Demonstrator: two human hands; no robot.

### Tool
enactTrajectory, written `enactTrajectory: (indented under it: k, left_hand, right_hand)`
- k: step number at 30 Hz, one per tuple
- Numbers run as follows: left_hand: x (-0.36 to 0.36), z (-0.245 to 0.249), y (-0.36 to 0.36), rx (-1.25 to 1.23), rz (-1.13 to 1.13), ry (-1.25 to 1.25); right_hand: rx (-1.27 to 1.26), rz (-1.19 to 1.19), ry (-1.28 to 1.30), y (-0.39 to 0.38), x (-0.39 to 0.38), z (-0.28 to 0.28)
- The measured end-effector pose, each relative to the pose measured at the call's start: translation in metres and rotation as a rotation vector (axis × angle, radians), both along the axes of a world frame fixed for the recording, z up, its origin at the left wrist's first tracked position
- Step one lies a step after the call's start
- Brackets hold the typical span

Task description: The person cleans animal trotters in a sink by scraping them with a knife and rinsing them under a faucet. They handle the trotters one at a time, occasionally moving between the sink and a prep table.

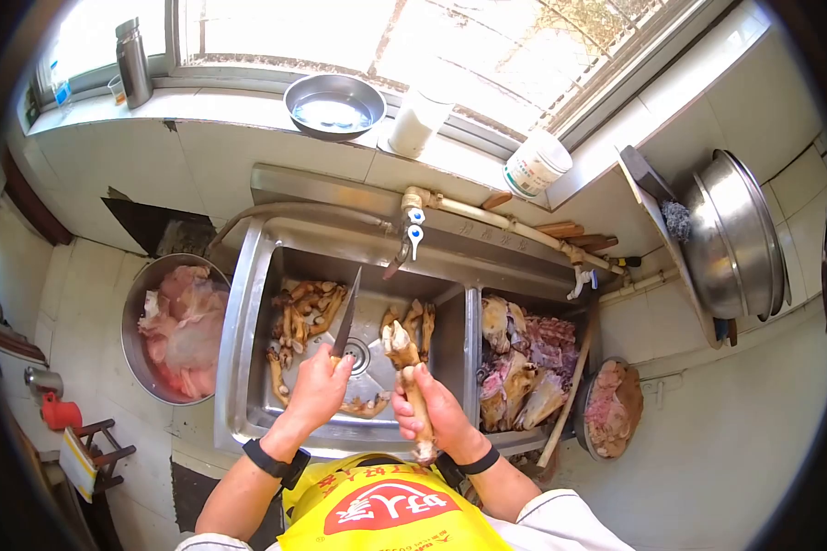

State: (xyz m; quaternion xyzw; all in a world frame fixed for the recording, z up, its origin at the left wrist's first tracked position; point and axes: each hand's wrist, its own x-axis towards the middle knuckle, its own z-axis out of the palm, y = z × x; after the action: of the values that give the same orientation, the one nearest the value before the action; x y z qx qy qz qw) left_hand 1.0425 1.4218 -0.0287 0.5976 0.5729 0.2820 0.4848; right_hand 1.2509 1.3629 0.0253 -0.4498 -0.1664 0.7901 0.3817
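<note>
My left hand (322, 386) is closed round the handle of a knife (348, 317), whose blade points up and away over the left sink basin (253, 367). My right hand (436, 415) grips a long animal leg (401, 351), held upright above the basin's near edge. The blade and the leg are apart. More animal legs (308, 312) lie in the basin, around the drain (356, 356). The right basin holds chunks of meat and bone (533, 363).
A metal bowl of pale meat (184, 331) stands left of the sink, another (613, 409) to its right. A wooden stick (568, 399) leans across the right basin. The faucet (404, 248) overhangs the sink's back edge. Large metal bowls (730, 234) sit at the right.
</note>
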Motion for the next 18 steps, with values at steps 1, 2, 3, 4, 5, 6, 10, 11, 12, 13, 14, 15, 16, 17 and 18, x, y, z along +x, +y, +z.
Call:
enactTrajectory:
  k: [1, 2, 3, 4, 5, 6, 10, 11, 12, 13, 14, 15, 16, 17, 18]
  left_hand:
    - [0.001, -0.001, -0.002, -0.066, 0.04, -0.088]
    - [0.002, -0.007, -0.004, -0.073, 0.033, -0.117]
    - [0.004, -0.008, -0.006, -0.076, 0.036, -0.122]
    - [0.006, -0.001, -0.008, -0.23, 0.015, -0.159]
    - [0.007, 0.003, -0.01, -0.383, -0.009, -0.193]
    - [0.009, -0.006, -0.013, -0.368, -0.033, -0.252]
    - [0.017, -0.003, -0.015, -0.428, -0.067, -0.199]
    - [0.018, -0.014, -0.014, -0.427, -0.069, -0.192]
    - [0.018, -0.036, -0.016, -0.243, -0.115, -0.006]
    - [0.017, -0.042, -0.015, -0.058, -0.163, 0.18]
    - [0.017, -0.044, -0.014, -0.057, -0.166, 0.187]
    - [0.017, -0.036, -0.01, -0.104, -0.174, 0.27]
    - [0.017, -0.032, -0.007, -0.15, -0.183, 0.353]
    - [0.017, -0.034, -0.002, -0.146, -0.187, 0.36]
    - [0.017, -0.04, 0.001, -0.137, -0.184, 0.394]
  right_hand:
    - [0.001, 0.004, -0.01, 0.001, 0.007, -0.003]
    - [-0.04, -0.009, 0.082, 0.0, 0.013, -0.006]
    - [-0.084, -0.024, 0.177, 0.0, 0.017, -0.008]
    - [-0.081, -0.024, 0.154, -0.001, 0.017, -0.006]
    - [-0.083, -0.03, 0.154, -0.001, 0.019, -0.008]
    - [-0.09, -0.041, 0.21, -0.001, 0.022, -0.01]
    - [0.019, -0.101, 0.019, 0.008, 0.023, -0.003]
    - [0.021, -0.105, 0.025, 0.016, 0.022, 0.001]
    - [0.216, -0.098, -0.275, 0.028, 0.022, 0.007]
    - [0.408, -0.09, -0.577, 0.041, 0.023, 0.012]
    - [0.516, -0.087, -0.739, 0.058, 0.031, 0.004]
    - [0.625, -0.084, -0.902, 0.077, 0.04, -0.006]
    - [0.76, -0.11, -1.077, 0.097, 0.042, -0.001]
    - [0.895, -0.137, -1.252, 0.119, 0.044, 0.003]
    - [0.946, -0.141, -1.364, 0.14, 0.047, 0.004]
